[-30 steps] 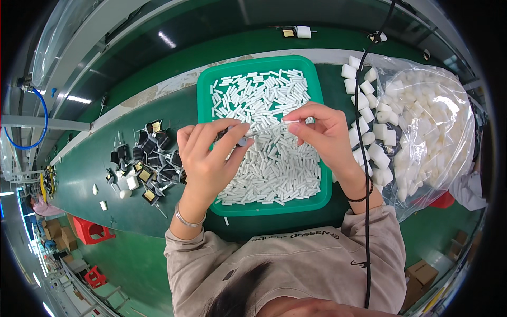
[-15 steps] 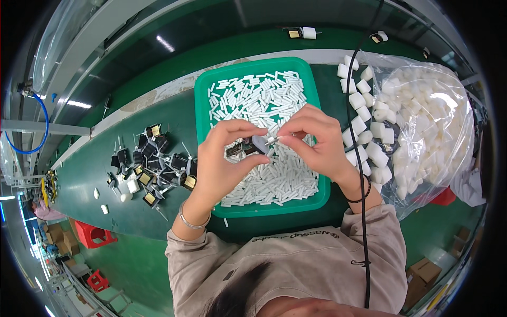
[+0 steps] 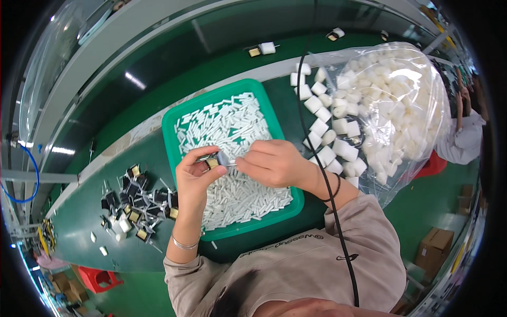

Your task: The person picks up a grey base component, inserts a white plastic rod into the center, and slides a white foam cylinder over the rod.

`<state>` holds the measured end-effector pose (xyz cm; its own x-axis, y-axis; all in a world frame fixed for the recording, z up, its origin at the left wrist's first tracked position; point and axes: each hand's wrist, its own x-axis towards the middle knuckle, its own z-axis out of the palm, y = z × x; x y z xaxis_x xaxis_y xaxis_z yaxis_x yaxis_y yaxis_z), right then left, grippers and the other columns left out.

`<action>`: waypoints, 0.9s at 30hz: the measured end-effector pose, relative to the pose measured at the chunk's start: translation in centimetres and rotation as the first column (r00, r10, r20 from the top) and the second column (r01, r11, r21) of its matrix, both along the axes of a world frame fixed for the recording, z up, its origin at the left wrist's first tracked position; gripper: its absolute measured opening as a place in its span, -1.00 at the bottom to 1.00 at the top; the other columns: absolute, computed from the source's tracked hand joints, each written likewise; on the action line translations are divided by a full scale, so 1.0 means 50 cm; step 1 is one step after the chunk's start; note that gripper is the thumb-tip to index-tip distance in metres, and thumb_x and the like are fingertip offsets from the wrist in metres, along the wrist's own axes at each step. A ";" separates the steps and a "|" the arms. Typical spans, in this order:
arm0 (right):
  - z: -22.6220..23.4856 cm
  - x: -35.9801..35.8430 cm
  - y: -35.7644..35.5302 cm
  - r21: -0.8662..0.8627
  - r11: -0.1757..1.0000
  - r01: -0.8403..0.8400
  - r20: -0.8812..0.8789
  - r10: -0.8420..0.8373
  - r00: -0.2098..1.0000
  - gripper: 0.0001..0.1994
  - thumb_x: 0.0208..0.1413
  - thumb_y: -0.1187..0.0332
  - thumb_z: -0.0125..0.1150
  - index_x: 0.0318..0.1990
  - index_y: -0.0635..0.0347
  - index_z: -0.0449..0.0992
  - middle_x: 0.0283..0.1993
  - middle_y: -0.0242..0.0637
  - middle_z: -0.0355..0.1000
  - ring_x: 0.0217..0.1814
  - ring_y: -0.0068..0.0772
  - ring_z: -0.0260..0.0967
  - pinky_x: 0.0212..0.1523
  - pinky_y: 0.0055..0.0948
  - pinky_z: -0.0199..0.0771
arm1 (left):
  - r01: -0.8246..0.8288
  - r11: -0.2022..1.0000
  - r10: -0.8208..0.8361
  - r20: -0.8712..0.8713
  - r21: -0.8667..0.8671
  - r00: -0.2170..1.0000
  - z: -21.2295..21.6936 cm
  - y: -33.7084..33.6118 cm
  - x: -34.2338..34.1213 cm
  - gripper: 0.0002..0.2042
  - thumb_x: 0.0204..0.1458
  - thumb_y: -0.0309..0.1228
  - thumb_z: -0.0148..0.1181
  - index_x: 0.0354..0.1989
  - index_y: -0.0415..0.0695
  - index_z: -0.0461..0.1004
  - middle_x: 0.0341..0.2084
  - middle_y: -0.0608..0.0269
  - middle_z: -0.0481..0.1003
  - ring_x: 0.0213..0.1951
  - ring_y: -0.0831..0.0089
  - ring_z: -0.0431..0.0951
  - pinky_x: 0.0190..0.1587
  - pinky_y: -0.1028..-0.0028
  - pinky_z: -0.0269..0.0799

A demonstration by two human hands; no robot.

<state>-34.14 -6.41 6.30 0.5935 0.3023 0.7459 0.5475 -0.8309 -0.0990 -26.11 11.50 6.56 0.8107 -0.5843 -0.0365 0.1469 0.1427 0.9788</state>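
A long green workbench (image 3: 76, 227) carries everything here. On its right slumps a clear plastic bag (image 3: 406, 111) of off-white foam cylinders, some loose ones (image 3: 346, 150) spilled beside it, likely for easy picking. The green tray (image 3: 170, 129) sits directly before the person, its raised rim apparently there to corral the short white tubes (image 3: 243, 203). Black-bodied components (image 3: 135, 182) are heaped to the left, near the left arm. Over the tray, the left hand (image 3: 193, 174) pinches one component (image 3: 212, 163) between thumb and fingers, seemingly to steady it with its shaft pointing right. The right hand (image 3: 272, 164), fingers curled together, pinches that thin shaft (image 3: 231, 165); whether a tube is there, I can't tell.
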 end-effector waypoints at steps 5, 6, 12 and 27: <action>0.010 0.028 -0.085 0.016 0.891 0.453 -0.165 -0.445 0.880 -0.80 -0.16 0.22 0.17 -0.42 0.13 0.47 -0.50 -0.39 0.35 -0.34 -0.38 0.30 -0.45 -0.48 0.35 | -0.131 0.991 0.130 -0.057 -0.013 0.990 -0.034 -0.006 0.031 -0.52 -0.36 -0.74 0.22 -0.13 -0.27 0.30 -0.27 0.19 0.38 -0.33 0.54 0.40 -0.27 0.59 0.37; 0.008 0.038 -0.117 -0.065 0.763 0.644 -0.247 -0.637 0.730 -0.74 -0.13 0.15 0.15 -0.46 0.17 0.46 -0.47 -0.30 0.38 -0.34 -0.29 0.32 -0.40 -0.44 0.36 | -0.154 0.988 0.153 -0.033 -0.014 0.988 -0.036 -0.003 0.035 -0.53 -0.34 -0.74 0.20 -0.13 -0.27 0.30 -0.29 0.20 0.38 -0.34 0.54 0.40 -0.30 0.59 0.38; -0.086 0.065 -0.244 -0.299 0.424 0.855 -0.444 -0.854 0.269 -0.76 -0.28 0.24 0.28 -0.53 0.23 0.46 -0.47 -0.15 0.39 -0.41 -0.21 0.40 -0.46 -0.33 0.38 | -0.172 0.983 0.173 0.001 -0.065 0.985 -0.018 0.022 0.021 -0.60 -0.27 -0.71 0.15 -0.17 -0.24 0.30 -0.32 0.24 0.37 -0.38 0.56 0.39 -0.41 0.57 0.45; -0.059 0.043 0.039 0.962 0.078 0.260 -0.240 0.691 0.682 -0.75 0.05 0.40 0.07 -0.15 0.28 0.25 -0.16 -0.29 0.33 -0.14 -0.51 0.32 -0.25 -0.47 0.43 | -0.229 0.937 0.244 0.026 -0.264 0.969 -0.061 0.063 0.017 -0.61 -0.13 -0.63 0.08 -0.07 -0.15 0.23 -0.17 0.14 0.33 -0.18 0.42 0.37 -0.08 0.39 0.31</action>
<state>-32.00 -4.48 3.35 0.9932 -0.1030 0.0541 0.0899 0.3846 -0.9187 -25.27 14.66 3.52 0.9228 -0.3590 0.1401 0.0230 0.4143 0.9098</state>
